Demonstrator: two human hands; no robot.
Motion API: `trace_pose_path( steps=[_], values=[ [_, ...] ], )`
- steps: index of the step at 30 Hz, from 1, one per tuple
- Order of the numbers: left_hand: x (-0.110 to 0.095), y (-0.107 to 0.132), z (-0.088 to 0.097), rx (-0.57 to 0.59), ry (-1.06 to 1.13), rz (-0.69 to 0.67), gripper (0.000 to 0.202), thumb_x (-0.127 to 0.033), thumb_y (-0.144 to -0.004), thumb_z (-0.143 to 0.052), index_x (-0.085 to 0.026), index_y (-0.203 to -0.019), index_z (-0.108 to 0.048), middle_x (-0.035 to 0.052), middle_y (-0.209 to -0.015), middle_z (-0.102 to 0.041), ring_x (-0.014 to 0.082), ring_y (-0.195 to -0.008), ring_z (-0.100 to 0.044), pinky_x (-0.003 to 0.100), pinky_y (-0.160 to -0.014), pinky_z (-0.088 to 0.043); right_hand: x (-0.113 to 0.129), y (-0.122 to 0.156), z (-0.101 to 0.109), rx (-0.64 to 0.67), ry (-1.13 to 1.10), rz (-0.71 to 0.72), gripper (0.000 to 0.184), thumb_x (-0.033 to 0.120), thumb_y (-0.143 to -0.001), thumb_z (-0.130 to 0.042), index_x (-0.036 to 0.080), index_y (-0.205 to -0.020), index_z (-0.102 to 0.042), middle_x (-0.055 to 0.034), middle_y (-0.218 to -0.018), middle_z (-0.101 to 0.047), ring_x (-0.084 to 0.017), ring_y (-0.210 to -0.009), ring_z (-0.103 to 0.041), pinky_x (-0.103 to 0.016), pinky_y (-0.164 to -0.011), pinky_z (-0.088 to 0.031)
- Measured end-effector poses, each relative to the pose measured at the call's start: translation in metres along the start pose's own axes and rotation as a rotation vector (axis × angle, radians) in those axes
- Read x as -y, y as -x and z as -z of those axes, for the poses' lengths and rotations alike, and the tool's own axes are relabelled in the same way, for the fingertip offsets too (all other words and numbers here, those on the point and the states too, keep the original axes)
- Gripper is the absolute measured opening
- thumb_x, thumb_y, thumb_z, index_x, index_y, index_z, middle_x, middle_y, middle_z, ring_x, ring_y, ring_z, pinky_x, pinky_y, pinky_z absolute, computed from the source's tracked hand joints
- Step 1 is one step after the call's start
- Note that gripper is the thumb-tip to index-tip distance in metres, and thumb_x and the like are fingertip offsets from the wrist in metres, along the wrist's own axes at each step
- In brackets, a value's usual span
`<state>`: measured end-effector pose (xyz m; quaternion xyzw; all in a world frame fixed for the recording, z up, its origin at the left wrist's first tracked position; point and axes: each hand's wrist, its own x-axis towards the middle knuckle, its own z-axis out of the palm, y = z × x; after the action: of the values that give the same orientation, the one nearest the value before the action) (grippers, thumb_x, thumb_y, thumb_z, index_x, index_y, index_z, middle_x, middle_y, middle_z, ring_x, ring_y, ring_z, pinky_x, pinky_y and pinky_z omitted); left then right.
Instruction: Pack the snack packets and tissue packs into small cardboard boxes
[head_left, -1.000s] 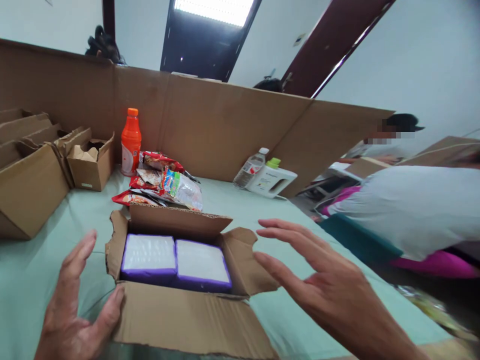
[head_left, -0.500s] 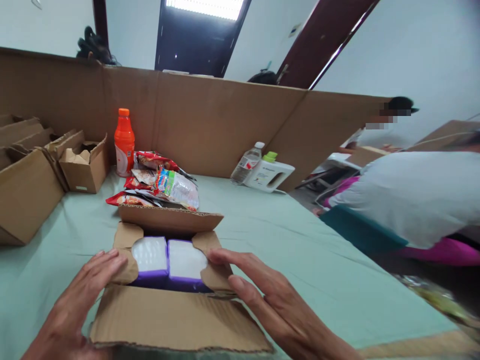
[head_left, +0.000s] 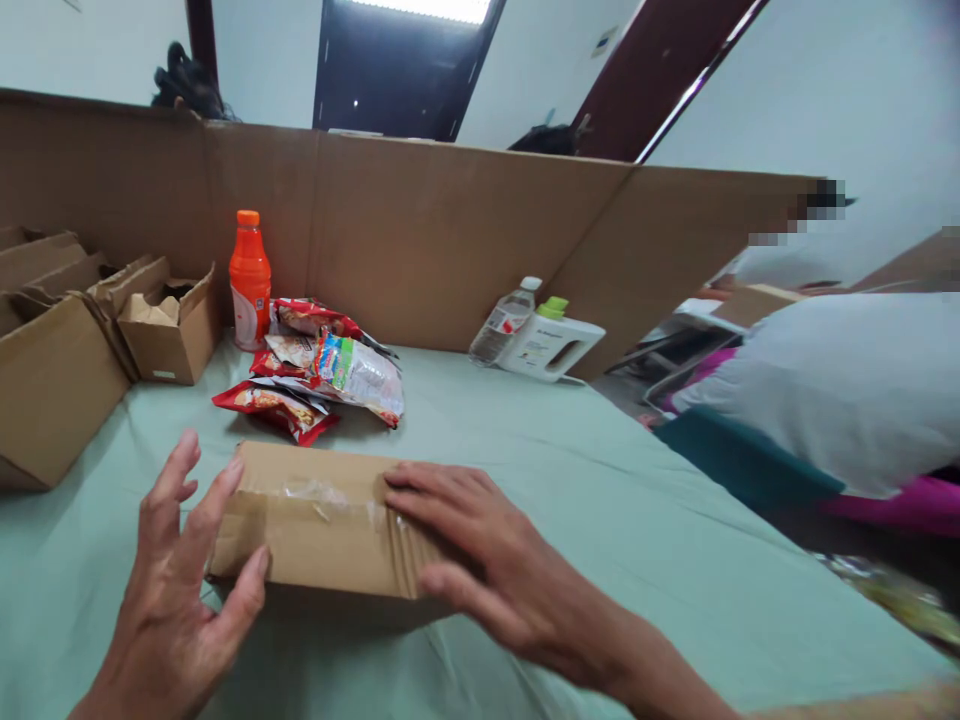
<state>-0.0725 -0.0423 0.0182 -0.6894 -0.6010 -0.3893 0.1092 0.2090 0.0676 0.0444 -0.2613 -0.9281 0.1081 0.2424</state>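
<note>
Crosswise toward the worktop's (head_left: 637,520) near edge, a closed cardboard box (head_left: 322,545), long axis left to right, left hand (head_left: 217,510) spread at its left end, right hand (head_left: 469,555) flat atop its right, hands apart

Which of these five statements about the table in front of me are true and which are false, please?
1. The cardboard box has its top flaps open. False: its top is closed over.
2. The right grip has fingers on the box's top. True.
3. The left grip is clenched into a fist. False: its fingers are spread at the box's left end.
4. The orange bottle stands upright. True.
5. The white jug is to the right of the clear bottle. True.
</note>
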Motion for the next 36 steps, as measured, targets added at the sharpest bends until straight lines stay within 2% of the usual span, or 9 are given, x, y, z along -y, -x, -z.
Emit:
trace_pose_path(
  steps=[5, 9, 13, 18, 22, 27, 30, 34, 36],
  values=[
    [0.009, -0.001, -0.003, 0.189, 0.082, -0.146, 0.045, -0.015, -0.1, -0.043, -0.027, -0.143, -0.048, 0.0075, -0.151, -0.052, 0.029, -0.146, -0.041, 0.048, -0.112, -0.05, -0.004, 0.027, -0.01, 0.102, 0.132, 0.115, 0.077, 0.054, -0.096, -0.059, 0.025, -0.161, -0.031, -0.0131, -0.159, -0.046, -0.032, -0.149, -0.04, -0.057, -0.12, -0.035],
    [0.013, 0.0, -0.007, 0.193, 0.114, -0.133, 0.043, -0.015, -0.099, -0.044, -0.026, -0.14, -0.051, 0.0059, -0.151, -0.053, 0.0264, -0.147, -0.039, 0.044, -0.115, -0.047, -0.019, 0.017, -0.003, 0.221, 0.074, 0.077, 0.075, 0.054, -0.086, -0.07, 0.03, -0.153, -0.047, -0.0106, -0.164, -0.038, -0.035, -0.154, -0.028, -0.06, -0.119, -0.035],
    [0.018, 0.004, -0.01, 0.185, 0.119, -0.093, 0.043, -0.017, -0.099, -0.044, -0.028, -0.141, -0.053, 0.0049, -0.152, -0.051, 0.0283, -0.148, -0.038, 0.046, -0.116, -0.045, -0.033, -0.002, -0.008, 0.256, -0.109, 0.077, 0.07, 0.048, -0.085, -0.072, 0.025, -0.147, -0.051, -0.0122, -0.168, -0.029, -0.032, -0.158, -0.014, -0.058, -0.12, -0.033],
    [0.016, 0.009, -0.009, 0.168, 0.1, -0.082, 0.046, -0.018, -0.099, -0.044, -0.028, -0.143, -0.052, 0.0066, -0.153, -0.05, 0.0321, -0.147, -0.038, 0.053, -0.115, -0.045, -0.033, -0.004, -0.016, 0.206, -0.202, 0.114, 0.064, 0.035, -0.081, -0.071, 0.023, -0.142, -0.054, -0.0131, -0.164, -0.037, -0.029, -0.157, -0.019, -0.057, -0.122, -0.03],
    [0.002, 0.006, -0.018, 0.194, 0.121, -0.09, 0.047, -0.019, -0.1, -0.044, -0.029, -0.145, -0.051, 0.0054, -0.156, -0.047, 0.0325, -0.149, -0.036, 0.054, -0.117, -0.044, -0.034, 0.018, -0.007, 0.13, -0.193, 0.103, 0.064, 0.034, -0.075, -0.07, 0.022, -0.137, -0.059, -0.0135, -0.16, -0.044, -0.031, -0.154, -0.026, -0.057, -0.12, -0.032],
    [-0.033, -0.027, -0.074, 0.229, 0.279, -0.238, 0.041, -0.016, -0.1, -0.042, -0.024, -0.138, -0.055, 0.0092, -0.153, -0.05, 0.0304, -0.15, -0.036, 0.052, -0.117, -0.043, -0.051, 0.079, 0.021, -0.007, -0.048, -0.031, 0.06, 0.03, -0.08, -0.067, 0.023, -0.139, -0.057, -0.0131, -0.156, -0.049, -0.031, -0.151, -0.033, -0.056, -0.117, -0.039],
    [-0.066, -0.068, -0.13, 0.29, 0.414, -0.37, 0.035, -0.019, -0.099, -0.042, -0.013, -0.126, -0.064, 0.018, -0.141, -0.059, 0.0348, -0.145, -0.042, 0.057, -0.115, -0.045, -0.076, 0.122, 0.041, -0.112, 0.073, -0.128, 0.054, 0.028, -0.084, -0.067, 0.026, -0.138, -0.059, -0.0127, -0.152, -0.053, -0.032, -0.145, -0.043, -0.054, -0.113, -0.045],
    [-0.12, -0.131, -0.211, 0.419, 0.454, -0.462, 0.028, -0.022, -0.097, -0.053, -0.018, -0.119, -0.069, 0.0122, -0.136, -0.065, 0.0277, -0.141, -0.05, 0.044, -0.122, -0.039, -0.119, 0.17, 0.066, -0.201, 0.216, -0.331, 0.045, 0.037, -0.089, -0.067, 0.028, -0.133, -0.065, -0.0125, -0.145, -0.059, -0.032, -0.135, -0.054, -0.052, -0.11, -0.048],
    [-0.141, -0.153, -0.24, 0.467, 0.439, -0.443, 0.033, -0.027, -0.099, -0.057, -0.018, -0.13, -0.064, 0.0131, -0.148, -0.056, 0.0293, -0.143, -0.047, 0.048, -0.121, -0.038, -0.14, 0.184, 0.074, -0.225, 0.258, -0.43, 0.043, 0.043, -0.089, -0.066, 0.028, -0.129, -0.067, -0.0124, -0.143, -0.06, -0.033, -0.131, -0.057, -0.052, -0.108, -0.05]
  ],
)
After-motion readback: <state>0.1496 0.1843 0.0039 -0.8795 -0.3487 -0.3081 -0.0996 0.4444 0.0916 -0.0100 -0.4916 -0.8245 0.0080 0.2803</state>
